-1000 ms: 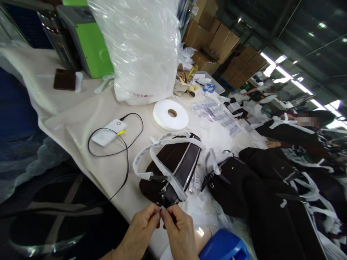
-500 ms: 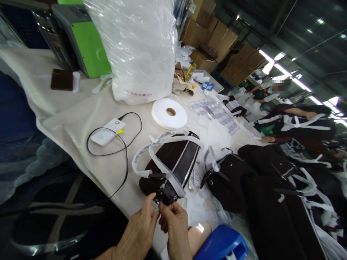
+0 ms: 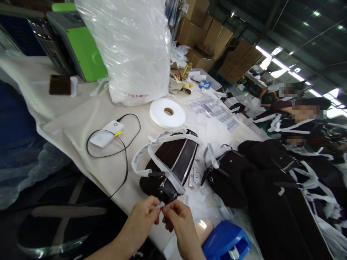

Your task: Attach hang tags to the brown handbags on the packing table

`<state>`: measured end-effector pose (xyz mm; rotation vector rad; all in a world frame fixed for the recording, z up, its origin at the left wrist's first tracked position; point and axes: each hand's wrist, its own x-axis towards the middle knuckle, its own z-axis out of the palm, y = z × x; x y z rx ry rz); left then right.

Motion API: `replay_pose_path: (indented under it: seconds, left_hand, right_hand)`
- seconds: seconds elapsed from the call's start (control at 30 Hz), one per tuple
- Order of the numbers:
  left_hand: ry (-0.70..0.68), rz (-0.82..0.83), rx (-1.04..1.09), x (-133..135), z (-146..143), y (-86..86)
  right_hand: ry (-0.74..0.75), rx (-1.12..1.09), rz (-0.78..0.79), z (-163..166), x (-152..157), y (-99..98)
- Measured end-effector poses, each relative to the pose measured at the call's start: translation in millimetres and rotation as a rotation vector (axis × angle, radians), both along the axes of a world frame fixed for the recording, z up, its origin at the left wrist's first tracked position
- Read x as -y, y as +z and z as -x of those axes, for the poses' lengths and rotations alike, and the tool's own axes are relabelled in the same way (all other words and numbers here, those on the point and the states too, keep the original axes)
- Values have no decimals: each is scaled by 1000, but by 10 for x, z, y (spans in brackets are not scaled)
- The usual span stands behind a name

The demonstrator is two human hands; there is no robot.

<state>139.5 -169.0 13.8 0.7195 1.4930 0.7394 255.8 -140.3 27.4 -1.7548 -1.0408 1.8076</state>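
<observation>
My left hand (image 3: 142, 218) and my right hand (image 3: 177, 220) meet at the near table edge. Together their fingertips pinch a small white strip (image 3: 159, 207). Just beyond them lies a dark brown handbag (image 3: 169, 164) with a silver zipper, its handles wrapped in white paper. The strip sits close to the bag's near end by the zipper; whether it touches the bag I cannot tell.
A white tape roll (image 3: 167, 113), a white power bank (image 3: 106, 133) with black cable, a big clear plastic bag (image 3: 130, 50) and a green machine (image 3: 78, 47) stand on the cloth-covered table (image 3: 81, 119). More dark bags (image 3: 257, 184) pile at right. A blue tape dispenser (image 3: 226, 243) sits near my right hand. Other people work at far right.
Both hands dropped slightly toward the table edge and drew a little away from the bag's end, still pinching the white strip. The view shifted a bit.
</observation>
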Motion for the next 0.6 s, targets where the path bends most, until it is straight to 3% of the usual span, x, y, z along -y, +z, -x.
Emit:
replay_pose_path:
  seconds: [0.1,0.27,0.47,0.6]
  left_hand:
    - [99,133,242,-91,9,131]
    - [186,287,379,-136,47,217]
    - [265,487,587,-149,111,175]
    - [367,658,681,-165,82,198]
  right_hand:
    - [102,61,-67,-87,18,24]
    - [179,234,-309,-148,120,14]
    - [134,243,-350,-128,221,-52]
    - [-19,74,-336,-63,283,-233]
